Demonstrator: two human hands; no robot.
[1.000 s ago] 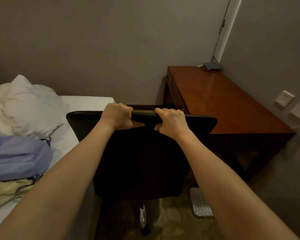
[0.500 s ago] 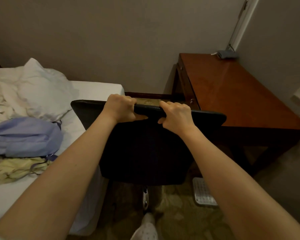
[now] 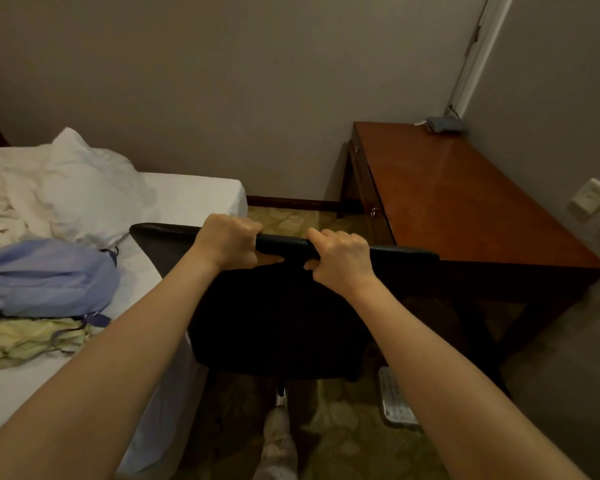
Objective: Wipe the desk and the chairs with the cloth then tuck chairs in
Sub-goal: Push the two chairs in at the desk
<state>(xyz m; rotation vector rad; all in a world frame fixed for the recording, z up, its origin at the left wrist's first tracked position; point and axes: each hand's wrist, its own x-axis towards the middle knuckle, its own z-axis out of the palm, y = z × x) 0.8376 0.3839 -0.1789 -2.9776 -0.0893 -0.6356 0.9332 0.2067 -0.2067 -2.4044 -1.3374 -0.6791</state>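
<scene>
A black chair [image 3: 278, 323] stands in front of me with its back toward me, between the bed and the desk. My left hand [image 3: 227, 242] and my right hand [image 3: 338, 259] both grip the top edge of its backrest, fingers curled over it. The reddish-brown wooden desk [image 3: 458, 206] stands to the right against the wall, its top bare except for a small grey object [image 3: 442, 125] in the far corner. No cloth is visible in either hand.
A bed [image 3: 174, 202] with white bedding, a purple bag [image 3: 45, 277] and a yellow garment [image 3: 25, 339] lies at the left. A white slatted object [image 3: 395, 400] rests on the patterned carpet under the desk. Wall sockets [image 3: 591, 195] sit on the right wall. My foot [image 3: 278, 441] shows below the chair.
The chair has come back toward me and away from the wall, showing more carpet beyond its backrest. Both hands keep their grip. My foot has come into view.
</scene>
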